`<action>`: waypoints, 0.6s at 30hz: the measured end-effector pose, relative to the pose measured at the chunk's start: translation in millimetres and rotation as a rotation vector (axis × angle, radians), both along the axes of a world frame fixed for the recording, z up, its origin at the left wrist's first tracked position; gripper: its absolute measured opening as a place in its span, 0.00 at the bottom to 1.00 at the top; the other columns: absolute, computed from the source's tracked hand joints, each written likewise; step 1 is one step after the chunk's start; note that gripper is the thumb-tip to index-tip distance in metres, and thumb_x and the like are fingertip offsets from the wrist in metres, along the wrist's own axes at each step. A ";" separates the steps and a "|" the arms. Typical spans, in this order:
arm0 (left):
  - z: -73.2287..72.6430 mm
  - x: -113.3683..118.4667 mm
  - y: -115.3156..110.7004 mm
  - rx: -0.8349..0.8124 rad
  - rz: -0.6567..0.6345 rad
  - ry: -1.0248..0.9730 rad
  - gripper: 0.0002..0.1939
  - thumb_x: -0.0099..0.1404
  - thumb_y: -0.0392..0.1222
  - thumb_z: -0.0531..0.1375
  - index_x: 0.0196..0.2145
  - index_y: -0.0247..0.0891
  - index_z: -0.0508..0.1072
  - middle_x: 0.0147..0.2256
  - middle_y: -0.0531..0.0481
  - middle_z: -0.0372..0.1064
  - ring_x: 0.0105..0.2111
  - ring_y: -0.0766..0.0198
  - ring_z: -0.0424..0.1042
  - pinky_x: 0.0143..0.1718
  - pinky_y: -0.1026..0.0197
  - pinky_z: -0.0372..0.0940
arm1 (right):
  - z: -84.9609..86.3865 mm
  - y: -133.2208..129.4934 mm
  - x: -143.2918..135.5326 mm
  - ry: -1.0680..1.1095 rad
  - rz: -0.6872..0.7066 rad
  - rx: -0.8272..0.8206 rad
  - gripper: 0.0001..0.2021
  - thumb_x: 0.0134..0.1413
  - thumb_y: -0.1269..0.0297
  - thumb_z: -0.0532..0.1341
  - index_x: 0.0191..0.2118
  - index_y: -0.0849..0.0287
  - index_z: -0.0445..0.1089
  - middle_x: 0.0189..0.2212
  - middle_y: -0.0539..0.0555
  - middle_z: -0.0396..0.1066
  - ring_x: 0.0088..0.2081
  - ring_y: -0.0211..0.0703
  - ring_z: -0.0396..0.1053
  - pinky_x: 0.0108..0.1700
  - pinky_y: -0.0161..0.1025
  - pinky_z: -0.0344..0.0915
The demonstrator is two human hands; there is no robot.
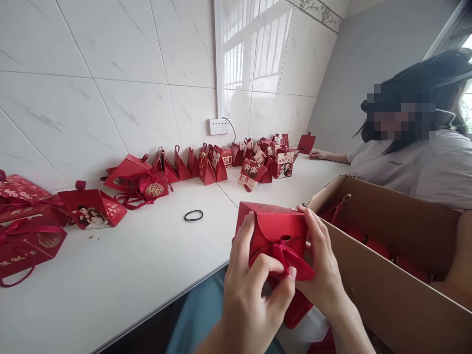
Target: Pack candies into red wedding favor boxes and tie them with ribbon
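Between my hands, above my lap at the table's front edge, is a red gift box (271,223) with a curved flap and a small dark hole. A red ribbon (291,260) comes out at the hole. My left hand (254,285) pinches the ribbon between thumb and index finger, its other fingers lying along the box's left side. Around the right side of the same box, my right hand (324,265) is wrapped, fingertips at the top edge. Below them, more red material (298,309) shows in part; I cannot make out its kind.
Several red gift boxes (208,169) stand along the tiled wall on the white table (147,260). A black hair tie (193,215) lies mid-table. To the right, a cardboard box (391,275) holds red items. Another person (409,162) sits beyond it, one hand near a red box (306,143).
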State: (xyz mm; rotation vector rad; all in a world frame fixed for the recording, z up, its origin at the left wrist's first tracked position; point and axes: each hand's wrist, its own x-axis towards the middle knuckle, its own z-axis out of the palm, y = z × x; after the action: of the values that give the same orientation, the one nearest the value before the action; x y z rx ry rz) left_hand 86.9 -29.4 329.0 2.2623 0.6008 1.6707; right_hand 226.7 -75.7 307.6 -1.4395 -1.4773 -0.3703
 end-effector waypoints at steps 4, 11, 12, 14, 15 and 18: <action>0.6 1.9 3.8 0.012 -0.048 0.008 0.06 0.60 0.33 0.59 0.26 0.37 0.66 0.58 0.37 0.57 0.58 0.50 0.60 0.46 0.54 0.70 | 3.7 -1.2 5.0 -0.016 -0.022 0.008 0.36 0.54 0.65 0.60 0.66 0.52 0.44 0.60 0.62 0.52 0.59 0.54 0.57 0.44 0.44 0.73; 3.0 5.0 3.0 0.230 0.045 -0.034 0.04 0.58 0.32 0.61 0.29 0.37 0.69 0.50 0.42 0.63 0.54 0.53 0.62 0.49 0.53 0.67 | 10.9 -7.7 14.1 -0.072 -0.090 0.060 0.37 0.52 0.61 0.64 0.65 0.49 0.46 0.59 0.60 0.55 0.59 0.57 0.57 0.51 0.56 0.68; 3.4 6.4 0.0 0.274 0.074 -0.072 0.04 0.57 0.32 0.62 0.29 0.38 0.70 0.44 0.44 0.64 0.50 0.56 0.65 0.46 0.56 0.67 | 10.8 -8.7 14.7 -0.065 -0.093 0.068 0.37 0.52 0.61 0.64 0.65 0.49 0.47 0.59 0.60 0.55 0.59 0.57 0.56 0.52 0.57 0.67; 4.8 9.2 -7.1 0.324 0.106 -0.133 0.04 0.56 0.32 0.63 0.28 0.39 0.72 0.34 0.49 0.62 0.38 0.63 0.66 0.38 0.61 0.65 | 10.4 -10.8 14.6 -0.050 -0.083 0.077 0.36 0.53 0.62 0.63 0.65 0.49 0.48 0.60 0.60 0.55 0.60 0.57 0.56 0.53 0.55 0.67; 5.8 10.1 -10.7 0.329 0.108 -0.143 0.04 0.56 0.32 0.64 0.28 0.39 0.72 0.30 0.51 0.60 0.33 0.65 0.64 0.36 0.62 0.63 | 10.3 -11.8 14.1 -0.044 -0.073 0.076 0.36 0.53 0.62 0.63 0.65 0.50 0.48 0.60 0.60 0.54 0.60 0.56 0.55 0.54 0.54 0.67; 8.9 9.9 -18.2 0.308 0.091 -0.113 0.04 0.56 0.31 0.64 0.28 0.39 0.73 0.26 0.53 0.56 0.28 0.68 0.60 0.33 0.62 0.60 | 11.6 -14.3 11.7 -0.042 -0.047 0.076 0.35 0.53 0.66 0.62 0.65 0.51 0.48 0.60 0.59 0.53 0.61 0.55 0.54 0.54 0.51 0.67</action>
State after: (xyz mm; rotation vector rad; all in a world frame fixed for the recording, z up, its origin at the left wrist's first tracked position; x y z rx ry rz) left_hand 96.8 -47.6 337.9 2.3517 0.4529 2.0432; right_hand 238.5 -90.0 319.2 -1.4155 -1.4489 -0.4833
